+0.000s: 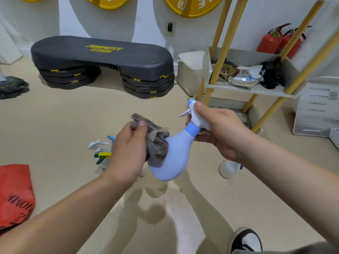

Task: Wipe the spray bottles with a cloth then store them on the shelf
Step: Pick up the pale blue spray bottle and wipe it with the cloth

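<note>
Left hand grips crumpled grey cloth, pressed on body of pale blue spray bottle. Bottle held tilted in air, white trigger head up. Right hand fingers curled round its neck. Floor bottles just behind left hand. Open floor beyond. Shelf far right, step platform at wall.

Single wide-angle view from the person's head, facing forward and steeply down. The left hand and right hand sit close to the lens at centre. The floor spreads around them. The shelf and step platform lie farther off, against the wall.
</note>
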Action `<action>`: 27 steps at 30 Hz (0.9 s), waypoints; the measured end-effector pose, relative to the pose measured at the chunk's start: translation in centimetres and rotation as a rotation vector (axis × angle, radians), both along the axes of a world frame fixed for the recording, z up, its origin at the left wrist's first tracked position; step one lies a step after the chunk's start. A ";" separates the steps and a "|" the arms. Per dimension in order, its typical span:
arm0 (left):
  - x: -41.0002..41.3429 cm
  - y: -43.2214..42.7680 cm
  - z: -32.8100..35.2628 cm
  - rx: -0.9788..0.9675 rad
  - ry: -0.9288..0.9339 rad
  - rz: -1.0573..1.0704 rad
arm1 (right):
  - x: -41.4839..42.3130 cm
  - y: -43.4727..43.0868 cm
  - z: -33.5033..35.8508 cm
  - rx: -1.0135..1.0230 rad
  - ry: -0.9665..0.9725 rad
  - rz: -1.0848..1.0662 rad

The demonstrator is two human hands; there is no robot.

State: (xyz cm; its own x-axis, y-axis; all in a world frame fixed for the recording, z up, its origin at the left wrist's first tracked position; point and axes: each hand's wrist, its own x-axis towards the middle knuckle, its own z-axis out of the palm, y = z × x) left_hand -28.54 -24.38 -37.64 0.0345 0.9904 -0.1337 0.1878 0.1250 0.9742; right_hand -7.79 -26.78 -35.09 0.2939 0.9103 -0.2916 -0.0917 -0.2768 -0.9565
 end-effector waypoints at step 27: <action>0.0 -3.0 -4.1 0.785 0.818 -0.859 | 0.0 -0.1 -0.6 -0.118 0.014 -0.134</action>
State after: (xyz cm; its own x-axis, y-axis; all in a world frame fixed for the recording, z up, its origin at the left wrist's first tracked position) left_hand -28.49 -27.38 -41.73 0.8357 0.5264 0.1567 0.4621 -0.8281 0.3173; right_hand -7.74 -26.87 -35.73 0.4052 0.8225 -0.3991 -0.1484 -0.3716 -0.9164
